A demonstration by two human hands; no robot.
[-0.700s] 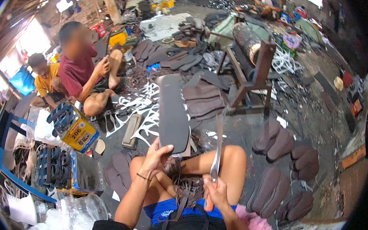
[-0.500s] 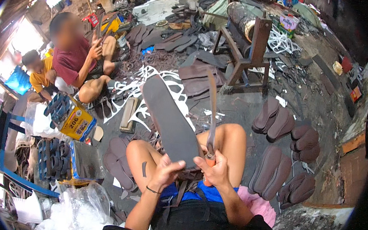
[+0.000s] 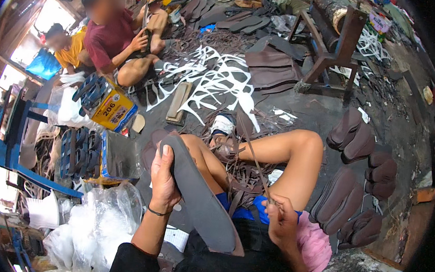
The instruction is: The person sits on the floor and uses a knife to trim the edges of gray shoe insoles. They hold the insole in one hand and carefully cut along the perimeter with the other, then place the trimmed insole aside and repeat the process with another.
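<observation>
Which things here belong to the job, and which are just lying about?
In use:
- grey sole, in the left hand
- knife, edge-on, in the right hand

Apparently just lying about:
- pink cloth
- clear plastic bag
- white cut-out sheet

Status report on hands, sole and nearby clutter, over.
Left hand gripping dark grey sole. Right hand holding knife, apart from sole. Brown strips heaped near the knife.

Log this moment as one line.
left hand: holding grey sole; right hand: gripping thin knife; knife and sole: apart; right side: dark soles

Footwear workshop: sole stacks [image 3: 344,208], white offcuts [image 3: 246,103]
</observation>
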